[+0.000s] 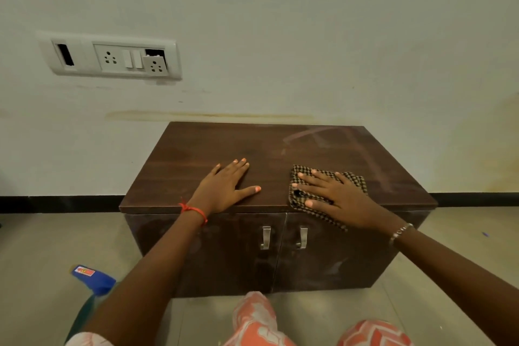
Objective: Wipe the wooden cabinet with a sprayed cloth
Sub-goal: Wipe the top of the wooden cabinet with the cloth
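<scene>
The wooden cabinet [196, 146] stands on the floor [50, 239] against the wall, with its two doors and their metal handles [265, 237] facing the person. The cloth [355, 181], a dark checked square, lies on the right front part of the cabinet top, one corner hanging just over the front edge; the right hand [341, 199] rests flat on it, grip spread, fingers straight and pressing down. The left hand [224, 187] lies palm-down on the bare top, left of the cloth and apart from it, grip likewise spread, and a blue object [92, 275], probably the spray bottle, lies on the floor at lower left, partly hidden by the left arm.
</scene>
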